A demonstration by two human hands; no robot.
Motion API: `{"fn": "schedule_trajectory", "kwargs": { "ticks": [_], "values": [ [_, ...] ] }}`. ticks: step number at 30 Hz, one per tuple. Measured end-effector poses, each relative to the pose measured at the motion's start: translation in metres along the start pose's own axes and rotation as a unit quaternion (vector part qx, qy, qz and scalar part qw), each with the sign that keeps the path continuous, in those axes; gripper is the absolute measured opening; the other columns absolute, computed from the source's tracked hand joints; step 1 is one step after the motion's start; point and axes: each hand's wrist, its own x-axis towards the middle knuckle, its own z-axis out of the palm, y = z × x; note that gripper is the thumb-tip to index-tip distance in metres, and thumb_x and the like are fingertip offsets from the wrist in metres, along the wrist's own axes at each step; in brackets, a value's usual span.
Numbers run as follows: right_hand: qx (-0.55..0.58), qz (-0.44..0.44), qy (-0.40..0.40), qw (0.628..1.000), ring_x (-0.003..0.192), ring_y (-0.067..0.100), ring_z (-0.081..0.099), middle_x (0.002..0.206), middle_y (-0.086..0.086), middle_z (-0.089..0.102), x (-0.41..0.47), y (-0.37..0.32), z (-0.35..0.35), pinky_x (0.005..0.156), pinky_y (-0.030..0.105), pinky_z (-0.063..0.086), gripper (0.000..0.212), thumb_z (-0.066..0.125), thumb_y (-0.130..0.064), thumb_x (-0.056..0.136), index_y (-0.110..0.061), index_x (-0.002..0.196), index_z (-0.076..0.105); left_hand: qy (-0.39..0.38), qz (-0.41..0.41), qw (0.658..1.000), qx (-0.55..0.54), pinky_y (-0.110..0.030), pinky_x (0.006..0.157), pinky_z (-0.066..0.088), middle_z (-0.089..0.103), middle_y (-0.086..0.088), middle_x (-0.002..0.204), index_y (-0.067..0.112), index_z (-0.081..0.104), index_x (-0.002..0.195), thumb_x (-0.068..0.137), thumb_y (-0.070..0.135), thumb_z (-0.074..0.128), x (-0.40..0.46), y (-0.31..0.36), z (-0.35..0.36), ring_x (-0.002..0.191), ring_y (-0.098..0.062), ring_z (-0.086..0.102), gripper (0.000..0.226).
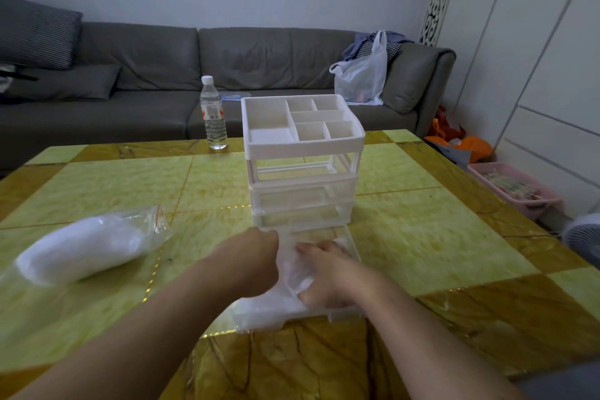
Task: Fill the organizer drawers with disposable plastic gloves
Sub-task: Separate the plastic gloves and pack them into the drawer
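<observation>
bag of gloves (pixel 87 247): clear plastic pack stuffed w/ white gloves, lying on its side on table, well left of organizer; red strip at its mouth end, which points toward organizer.
water bottle (pixel 212 114): clear, white cap, upright at table's far edge, just left of organizer & behind it.
left hand (pixel 250 261): in front of organizer, at left edge of pulled-out drawer; fingers curled down onto the gloves, gripping them. Fingertips hidden, so exact grip can't be told.
gloves (pixel 289 276): thin translucent bunch, lying in the open drawer btwn both hands, part spilling over drawer's near left corner.
right hand (pixel 328 273): just right of left hand, over the drawer; fingers bent, thumb below, pinching the glove bunch & pressing it down.
drawer (pixel 350 247): clear, bottom one, pulled out toward the person from organizer's base; resting on table.
organizer (pixel 302 153): white frame, mid-table; top tray split into compartments; top slot looks w/o a drawer, two clear drawers below it pushed in.
table (pixel 438 237): yellow-green & brown marble-look tiles, under everything.
sofa (pixel 162 81): grey, behind organizer, past the table.
plastic bag (pixel 363 78): white carrier bag on sofa seat, behind & right of organizer.
pink basket (pixel 516 188): on floor, far right of organizer, beside table.
</observation>
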Motion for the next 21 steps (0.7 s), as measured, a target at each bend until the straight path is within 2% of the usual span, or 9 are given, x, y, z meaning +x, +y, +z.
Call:
{"fn": "schedule_trajectory", "kwargs": {
  "ticks": [3,5,6,9,12,14,17,21],
  "values": [
    [-0.032,0.009,0.011,0.999,0.158,0.038,0.011,0.17,0.007,0.012,0.006,-0.004,0.008,0.128,0.054,0.025,0.097,0.071,-0.04,0.09,-0.031,0.167,0.012,0.057,0.025,0.998,-0.01,-0.038,0.087,0.057,0.048,-0.005,0.13,0.019,0.053,0.131,0.096,0.015,0.052,-0.019,0.004,-0.017,0.111,-0.024,0.056,0.035],
    [-0.031,0.015,0.017,0.999,0.158,0.039,0.009,0.168,0.008,0.013,0.009,-0.006,0.01,0.128,0.056,0.024,0.097,0.073,-0.042,0.088,-0.032,0.165,0.015,0.102,0.082,0.991,-0.041,-0.035,0.089,0.057,0.045,0.004,0.126,0.025,0.055,0.123,0.098,0.027,0.058,-0.034,0.009,-0.02,0.111,-0.017,0.052,0.025],
    [-0.025,0.016,0.021,0.999,0.158,0.039,0.008,0.168,0.008,0.013,0.01,-0.007,0.01,0.127,0.057,0.024,0.094,0.074,-0.043,0.088,-0.033,0.163,0.019,0.096,0.109,0.987,-0.069,-0.033,0.087,0.057,0.047,0.008,0.122,0.029,0.056,0.119,0.098,0.032,0.06,-0.041,0.012,-0.018,0.107,-0.013,0.054,0.021],
    [-0.014,0.032,0.02,0.999,0.16,0.035,0.007,0.17,0.006,0.008,0.01,-0.009,0.008,0.127,0.055,0.027,0.095,0.077,-0.044,0.089,-0.037,0.164,0.02,0.033,0.118,0.988,-0.093,-0.033,0.084,0.057,0.06,0.01,0.112,0.031,0.065,0.112,0.098,0.029,0.06,-0.046,0.019,-0.002,0.101,-0.012,0.062,0.015],
    [-0.006,0.039,0.02,0.999,0.158,0.031,0.012,0.169,0.002,0.009,0.008,-0.01,0.005,0.126,0.053,0.031,0.108,0.088,-0.049,0.079,-0.041,0.164,0.021,-0.001,0.069,0.996,-0.059,-0.034,0.078,0.059,0.07,0.006,0.104,0.027,0.074,0.108,0.096,0.019,0.06,-0.031,0.015,0.016,0.095,-0.016,0.067,0.02],
    [0.008,0.041,0.028,0.999,0.157,0.031,0.015,0.167,0.0,0.012,0.007,-0.009,0.005,0.125,0.052,0.033,0.109,0.091,-0.049,0.077,-0.042,0.162,0.024,-0.025,0.048,0.996,-0.068,-0.034,0.08,0.061,0.074,0.006,0.1,0.03,0.078,0.105,0.095,0.02,0.061,-0.021,0.009,0.022,0.092,-0.016,0.07,0.022],
    [0.019,0.042,0.03,0.998,0.156,0.03,0.017,0.166,-0.001,0.015,0.006,-0.005,0.006,0.124,0.048,0.034,0.094,0.084,-0.04,0.085,-0.043,0.161,0.028,-0.049,0.043,0.995,-0.077,-0.032,0.086,0.059,0.077,0.004,0.103,0.029,0.079,0.106,0.096,0.025,0.064,-0.009,0.006,0.024,0.098,-0.017,0.07,0.02],
    [0.032,0.04,0.03,0.998,0.157,0.031,0.015,0.167,0.0,0.015,0.004,-0.006,0.004,0.125,0.048,0.031,0.09,0.081,-0.026,0.087,-0.039,0.161,0.031,-0.117,0.039,0.99,-0.062,-0.032,0.093,0.054,0.071,-0.007,0.119,0.017,0.071,0.122,0.102,0.026,0.057,-0.004,0.016,0.024,0.11,-0.025,0.066,0.026]
  ]
}}
